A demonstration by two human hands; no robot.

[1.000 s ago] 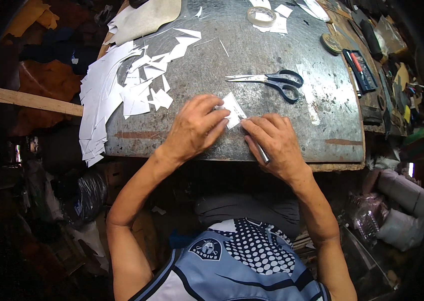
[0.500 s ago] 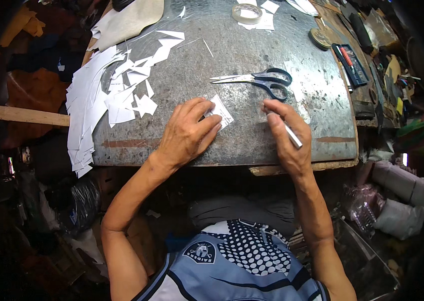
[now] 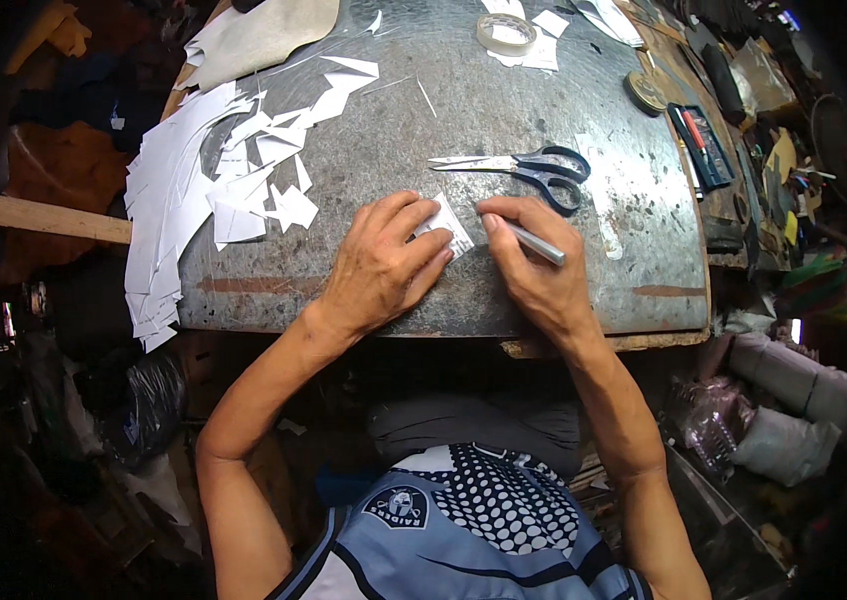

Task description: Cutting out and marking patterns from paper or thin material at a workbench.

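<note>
A small piece of white paper (image 3: 453, 228) with printed lines lies on the metal tabletop. My left hand (image 3: 383, 255) holds it down, fingers curled over its left part and hiding that edge. Just right of the paper, my right hand (image 3: 540, 255) grips a silver pen-shaped tool (image 3: 539, 244) between thumb and fingers. Its tip is hidden at the fingertips, a little apart from the paper. Beyond my hands lie scissors (image 3: 518, 166) with dark blue handles, their blades together and pointing left.
White paper offcuts (image 3: 268, 150) and a stack of white sheets (image 3: 158, 230) cover the table's left side. At the back are a beige sheet (image 3: 263, 40) and a roll of clear tape (image 3: 505, 35). A round tin (image 3: 645, 92) and a dark tray (image 3: 700, 145) with a red pen stand right.
My right hand has moved left with the silver tool, closer to the paper. My left hand still presses the paper. The whole view has shifted slightly.
</note>
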